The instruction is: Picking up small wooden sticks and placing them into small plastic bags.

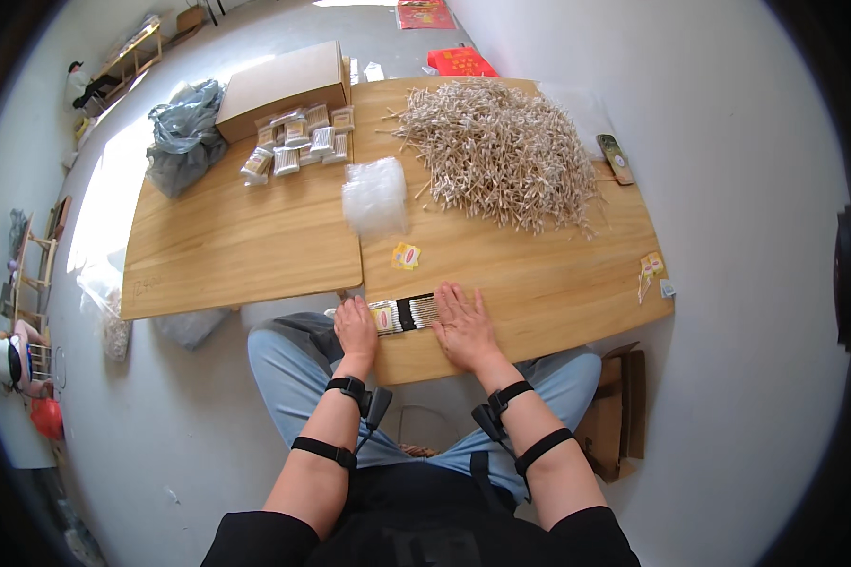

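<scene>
A flat row of cotton swabs [424,311] lies near the table's front edge, with a black band across its middle. At its left part sits a small yellow and white label card [382,318]. My left hand [355,331] rests at the left end of the row, fingers laid forward and palm down; a bit of white shows beside its fingertips. Against the right end lies my right hand [463,329], flat, with its fingers stretched out. More yellow label cards [406,256] lie just beyond the row.
A large heap of loose cotton swabs [501,151] covers the far right. Clear plastic bags [374,197] are stacked mid-table. Packed swab bags [296,132] lie before a cardboard box [284,87], beside a grey plastic bag [184,137]. A phone [616,159] lies at the right edge.
</scene>
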The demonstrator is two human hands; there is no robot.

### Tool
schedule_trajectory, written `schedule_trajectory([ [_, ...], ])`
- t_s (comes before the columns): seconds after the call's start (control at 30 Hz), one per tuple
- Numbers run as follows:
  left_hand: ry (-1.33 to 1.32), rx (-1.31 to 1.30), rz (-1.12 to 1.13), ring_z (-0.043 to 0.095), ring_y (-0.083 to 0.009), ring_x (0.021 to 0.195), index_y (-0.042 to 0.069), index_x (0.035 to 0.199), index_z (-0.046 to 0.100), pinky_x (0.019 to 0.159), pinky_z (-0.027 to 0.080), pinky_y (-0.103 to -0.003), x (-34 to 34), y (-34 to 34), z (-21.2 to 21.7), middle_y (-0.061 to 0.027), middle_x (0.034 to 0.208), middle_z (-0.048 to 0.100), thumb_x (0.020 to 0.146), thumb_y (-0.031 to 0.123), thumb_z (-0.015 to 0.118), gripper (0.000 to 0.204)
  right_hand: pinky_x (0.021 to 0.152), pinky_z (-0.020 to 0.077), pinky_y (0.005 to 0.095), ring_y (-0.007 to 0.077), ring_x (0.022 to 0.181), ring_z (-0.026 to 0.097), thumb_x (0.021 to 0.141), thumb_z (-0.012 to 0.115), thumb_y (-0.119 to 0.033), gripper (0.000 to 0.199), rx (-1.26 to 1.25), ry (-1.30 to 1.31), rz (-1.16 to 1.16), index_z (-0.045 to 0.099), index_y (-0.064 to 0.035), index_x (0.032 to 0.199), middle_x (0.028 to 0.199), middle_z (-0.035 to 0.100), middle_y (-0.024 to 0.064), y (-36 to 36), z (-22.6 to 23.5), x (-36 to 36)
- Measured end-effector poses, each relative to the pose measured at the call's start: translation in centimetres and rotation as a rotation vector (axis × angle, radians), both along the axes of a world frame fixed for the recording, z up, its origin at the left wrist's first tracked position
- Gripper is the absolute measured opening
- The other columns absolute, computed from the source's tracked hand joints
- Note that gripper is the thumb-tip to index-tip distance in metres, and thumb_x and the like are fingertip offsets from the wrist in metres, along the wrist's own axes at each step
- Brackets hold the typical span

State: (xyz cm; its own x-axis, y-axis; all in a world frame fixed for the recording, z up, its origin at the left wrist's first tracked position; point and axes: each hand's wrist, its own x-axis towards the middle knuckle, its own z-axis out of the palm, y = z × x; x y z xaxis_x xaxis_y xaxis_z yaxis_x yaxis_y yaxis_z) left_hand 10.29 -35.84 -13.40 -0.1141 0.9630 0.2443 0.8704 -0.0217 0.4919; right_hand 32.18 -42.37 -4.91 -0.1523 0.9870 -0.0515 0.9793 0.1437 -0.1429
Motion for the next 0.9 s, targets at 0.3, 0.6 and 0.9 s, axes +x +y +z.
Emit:
schedule_trajectory([
  [0.3,-0.089,-0.007,-0.021,0.054,-0.0427,0.098,0.000,0.099,0.057,0.087,0.044,-0.050,0.3,-0.1,0.4,-0.0223,0.104,0.061,0.103,0.026,0.037,0.033,0.120,0.0088,0.0504,0.0221,0.147,0.023,0.099,0.038,-0.040,0.062,-0.013,0.036,0.044,0.030,-0.0081,0.151,0.158,0.029,0.0089,0.7,0.1,-3.2],
  [0.6,-0.068,0.056,-0.048,0.055,-0.0421,0.093,0.000,0.096,0.056,0.082,0.045,-0.050,0.4,-0.1,0.3,-0.0229,0.094,0.061,0.103,0.024,0.038,0.031,0.120,0.0061,0.0505,0.0220,0.147,0.024,0.098,0.041,-0.039,0.061,0.011,0.048,0.037,0.032,-0.0084,0.151,0.157,0.030,0.0084,0.7,-0.2,-4.9],
  [0.9,-0.188,0.118,-0.066,0.057,-0.0400,0.089,0.000,0.098,0.058,0.080,0.046,-0.047,-1.0,0.2,0.8,-0.0215,0.093,0.061,0.103,0.024,0.039,0.032,0.120,0.0086,0.0503,0.0242,0.147,0.024,0.096,0.045,-0.042,0.067,0.083,0.194,0.043,0.032,-0.0047,0.150,0.157,0.030,0.0125,0.9,-1.2,-4.1],
])
